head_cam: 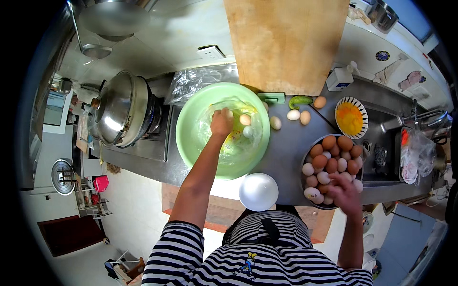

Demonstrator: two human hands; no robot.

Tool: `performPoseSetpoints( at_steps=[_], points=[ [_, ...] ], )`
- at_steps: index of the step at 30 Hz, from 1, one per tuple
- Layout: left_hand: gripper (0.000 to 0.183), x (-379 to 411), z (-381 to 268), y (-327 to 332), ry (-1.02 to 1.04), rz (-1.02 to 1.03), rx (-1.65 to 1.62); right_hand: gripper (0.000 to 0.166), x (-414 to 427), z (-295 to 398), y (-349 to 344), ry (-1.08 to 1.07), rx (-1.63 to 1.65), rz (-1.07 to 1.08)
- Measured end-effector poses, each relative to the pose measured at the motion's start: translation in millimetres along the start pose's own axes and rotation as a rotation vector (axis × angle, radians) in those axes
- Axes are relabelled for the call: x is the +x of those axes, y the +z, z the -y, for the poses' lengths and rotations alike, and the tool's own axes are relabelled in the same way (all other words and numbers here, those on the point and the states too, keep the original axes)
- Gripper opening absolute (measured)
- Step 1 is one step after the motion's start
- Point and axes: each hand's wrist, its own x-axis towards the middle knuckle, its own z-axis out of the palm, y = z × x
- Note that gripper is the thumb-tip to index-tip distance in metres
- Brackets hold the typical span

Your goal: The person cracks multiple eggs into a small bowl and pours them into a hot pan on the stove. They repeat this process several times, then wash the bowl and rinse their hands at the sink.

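Observation:
My left hand (222, 123) reaches into a large light-green plastic basin (186, 136), its fingers closed on a pale egg that shows only partly. Inside the basin lie clear plastic film (232, 157) with yellow and red bits, a beige egg (245, 119) and a white egg (247, 131). Blurred, my right hand (344, 193) is over the near right part of a round metal bowl (303, 178) heaped with brown and white eggs (319, 161); whether it touches one I cannot tell. A white bowl (258, 192) sits at the counter's front edge, between my arms.
Several loose eggs (293, 114) and a green pepper (300, 101) lie behind, near a wooden board (286, 46). A striped-rim dish (351, 117) of orange-yellow contents stands beside the sink (383, 143). At left, a lidded steel pot (118, 107) is on the stove.

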Motion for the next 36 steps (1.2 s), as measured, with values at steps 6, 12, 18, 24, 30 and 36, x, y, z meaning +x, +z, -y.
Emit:
performPoseSetpoints(
  at_steps=[6, 12, 18, 24, 30, 36],
  points=[
    [0.045, 4, 5, 7, -0.035, 0.021, -0.018, 0.032, 43, 65, 104, -0.301, -0.111, 0.327],
    [0.042, -37, 7, -58, -0.414, 0.328, -1.174, 0.029, 119, 83, 195, -0.239, -0.042, 0.453],
    [0.046, -108, 31, -103, -0.580, 0.475, -2.237, 0.036, 224, 52, 259, -0.409, -0.833, 0.051],
    [0.050, -133, 35, -119, -0.449, 0.579, -2.465, 0.030, 289, 41, 279, -0.196, -1.193, 0.116],
    [0.045, -132, 53, -114, -0.469, 0.623, -2.380, 0.027, 286, 52, 281, -0.193, -1.205, 0.136],
    [0.026, -106, 37, -100, -0.624, 0.577, -2.002, 0.045, 288, 52, 225, -0.261, -0.338, 0.304]
  ],
)
